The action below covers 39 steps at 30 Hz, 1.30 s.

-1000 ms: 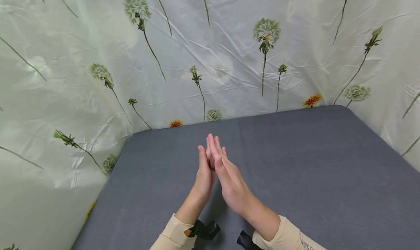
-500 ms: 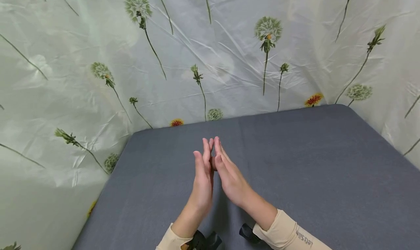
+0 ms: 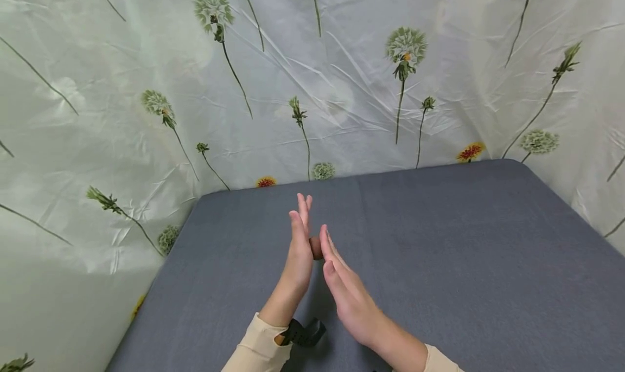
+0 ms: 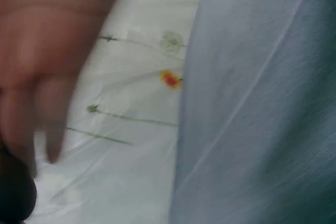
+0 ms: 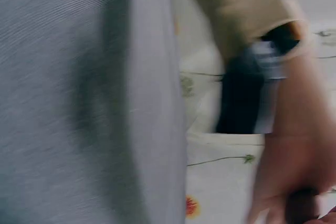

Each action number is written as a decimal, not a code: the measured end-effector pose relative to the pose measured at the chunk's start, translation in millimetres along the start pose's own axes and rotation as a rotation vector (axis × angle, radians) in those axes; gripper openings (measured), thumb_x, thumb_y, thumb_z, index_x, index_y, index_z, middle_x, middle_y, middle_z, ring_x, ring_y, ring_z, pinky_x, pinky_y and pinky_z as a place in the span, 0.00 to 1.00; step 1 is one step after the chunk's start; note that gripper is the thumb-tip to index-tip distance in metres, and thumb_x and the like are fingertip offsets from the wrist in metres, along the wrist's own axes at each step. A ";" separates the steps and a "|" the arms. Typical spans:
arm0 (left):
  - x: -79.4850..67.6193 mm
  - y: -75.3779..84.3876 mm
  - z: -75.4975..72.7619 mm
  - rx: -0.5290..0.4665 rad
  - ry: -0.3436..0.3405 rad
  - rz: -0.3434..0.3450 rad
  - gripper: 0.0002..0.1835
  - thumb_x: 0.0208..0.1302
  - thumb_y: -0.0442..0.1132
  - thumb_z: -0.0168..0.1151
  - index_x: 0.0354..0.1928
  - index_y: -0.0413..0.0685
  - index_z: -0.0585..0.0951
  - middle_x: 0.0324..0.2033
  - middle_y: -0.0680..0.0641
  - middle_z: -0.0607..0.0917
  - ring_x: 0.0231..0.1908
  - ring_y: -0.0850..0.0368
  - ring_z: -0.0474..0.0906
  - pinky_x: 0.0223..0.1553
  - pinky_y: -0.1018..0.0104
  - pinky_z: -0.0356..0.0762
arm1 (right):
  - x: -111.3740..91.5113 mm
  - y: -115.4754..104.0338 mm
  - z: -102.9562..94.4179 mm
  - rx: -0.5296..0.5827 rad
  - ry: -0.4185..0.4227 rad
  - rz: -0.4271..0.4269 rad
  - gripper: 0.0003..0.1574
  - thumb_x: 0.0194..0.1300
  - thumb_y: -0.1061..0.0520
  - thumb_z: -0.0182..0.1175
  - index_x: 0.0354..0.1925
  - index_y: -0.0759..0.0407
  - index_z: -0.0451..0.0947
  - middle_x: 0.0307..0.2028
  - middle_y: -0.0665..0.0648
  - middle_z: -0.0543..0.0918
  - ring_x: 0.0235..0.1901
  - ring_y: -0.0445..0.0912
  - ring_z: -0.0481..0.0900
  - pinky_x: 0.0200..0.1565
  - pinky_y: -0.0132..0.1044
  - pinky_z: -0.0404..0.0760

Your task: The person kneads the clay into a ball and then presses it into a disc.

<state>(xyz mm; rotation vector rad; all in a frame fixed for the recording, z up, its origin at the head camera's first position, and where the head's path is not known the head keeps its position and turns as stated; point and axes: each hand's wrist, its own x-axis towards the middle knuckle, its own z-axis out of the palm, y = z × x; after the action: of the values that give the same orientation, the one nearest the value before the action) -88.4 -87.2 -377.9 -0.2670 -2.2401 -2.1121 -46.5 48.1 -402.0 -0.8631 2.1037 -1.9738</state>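
A small brown ball (image 3: 316, 248) sits between my two hands in the head view. My left hand (image 3: 299, 255) stands upright on its left side, fingers straight and palm turned to the ball. On the other side my right hand (image 3: 349, 296) has its straight fingers against the ball, set lower than the left fingers. The left wrist view has the left palm (image 4: 47, 40) at the upper left, with the dark ball (image 4: 16, 190) by its fingers. In the right wrist view the ball (image 5: 302, 206) appears at the bottom, against the left palm; the right hand is mostly out of frame.
Below the hands lies a table with a dark grey cloth cover (image 3: 439, 242). A shiny pale curtain (image 3: 342, 90) printed with dandelions hangs behind it and along its sides. A black wrist camera (image 3: 308, 333) sticks out from the left cuff.
The right hand has slid back and down towards me, while the left fingers now reach farther forward. More of the brown ball shows between the palms.
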 end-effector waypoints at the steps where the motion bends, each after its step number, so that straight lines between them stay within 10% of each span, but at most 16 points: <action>1: -0.5 -2.6 0.4 -0.004 -0.008 -0.009 0.42 0.77 0.77 0.11 0.87 0.72 0.33 0.87 0.60 0.44 0.77 0.42 0.67 0.77 0.39 0.61 | 0.2 -1.3 -1.0 -0.006 0.013 -0.031 0.36 0.92 0.47 0.25 0.88 0.54 0.36 0.88 0.49 0.37 0.87 0.52 0.31 0.79 0.22 0.38; 3: -4.4 -7.0 2.2 -0.012 -0.036 -0.018 0.42 0.79 0.75 0.11 0.87 0.69 0.32 0.88 0.56 0.44 0.87 0.46 0.36 0.81 0.27 0.32 | 2.5 -3.2 -4.5 -0.012 0.037 -0.079 0.36 0.91 0.49 0.26 0.87 0.57 0.39 0.88 0.52 0.39 0.87 0.54 0.30 0.75 0.15 0.37; 12: -39.3 -12.3 22.9 -0.034 -0.238 -0.060 0.40 0.83 0.67 0.08 0.85 0.54 0.24 0.87 0.53 0.32 0.87 0.50 0.26 0.85 0.37 0.31 | 24.4 -7.4 -26.7 -0.091 0.113 -0.173 0.35 0.92 0.50 0.26 0.87 0.61 0.44 0.87 0.54 0.47 0.88 0.50 0.36 0.79 0.19 0.37; 21: -50.8 9.2 18.1 -0.050 -0.212 -0.063 0.40 0.81 0.69 0.08 0.87 0.61 0.30 0.88 0.55 0.38 0.87 0.52 0.26 0.84 0.35 0.27 | 26.1 9.0 -27.5 0.004 0.095 0.008 0.37 0.91 0.44 0.23 0.88 0.57 0.40 0.88 0.58 0.46 0.87 0.56 0.41 0.82 0.68 0.41; 26: -36.3 12.7 11.7 0.022 -0.118 0.026 0.41 0.81 0.71 0.09 0.87 0.62 0.30 0.88 0.56 0.38 0.87 0.52 0.23 0.81 0.30 0.23 | 20.1 10.4 -18.9 0.093 0.046 0.036 0.38 0.91 0.43 0.23 0.88 0.56 0.36 0.88 0.54 0.43 0.88 0.52 0.37 0.83 0.65 0.38; 32: -9.7 6.5 3.7 0.081 0.024 0.069 0.42 0.80 0.74 0.14 0.87 0.67 0.32 0.87 0.59 0.43 0.85 0.52 0.42 0.83 0.31 0.34 | 3.9 4.3 -8.6 0.102 -0.030 0.088 0.37 0.91 0.42 0.21 0.88 0.52 0.35 0.88 0.48 0.40 0.87 0.50 0.37 0.84 0.51 0.42; 34: -4.7 2.3 3.0 0.066 0.024 0.042 0.42 0.79 0.75 0.13 0.87 0.68 0.32 0.87 0.56 0.47 0.72 0.46 0.66 0.82 0.34 0.44 | -3.7 1.8 -8.2 0.082 -0.029 0.077 0.37 0.91 0.44 0.22 0.88 0.52 0.36 0.88 0.47 0.40 0.87 0.50 0.37 0.83 0.35 0.43; 39: -10.8 -11.2 7.0 0.049 -0.078 -0.036 0.41 0.81 0.72 0.11 0.87 0.64 0.30 0.87 0.51 0.49 0.78 0.41 0.64 0.82 0.30 0.42 | -13.2 -4.0 -16.5 0.029 0.005 -0.040 0.35 0.91 0.49 0.23 0.88 0.55 0.40 0.88 0.50 0.42 0.87 0.53 0.35 0.74 0.13 0.42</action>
<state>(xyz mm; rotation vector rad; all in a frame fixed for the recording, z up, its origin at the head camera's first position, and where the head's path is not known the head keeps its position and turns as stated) -79.0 -81.8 -391.0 -0.3142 -2.3542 -2.0962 -42.0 69.0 -399.7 -0.9029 2.0711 -2.0225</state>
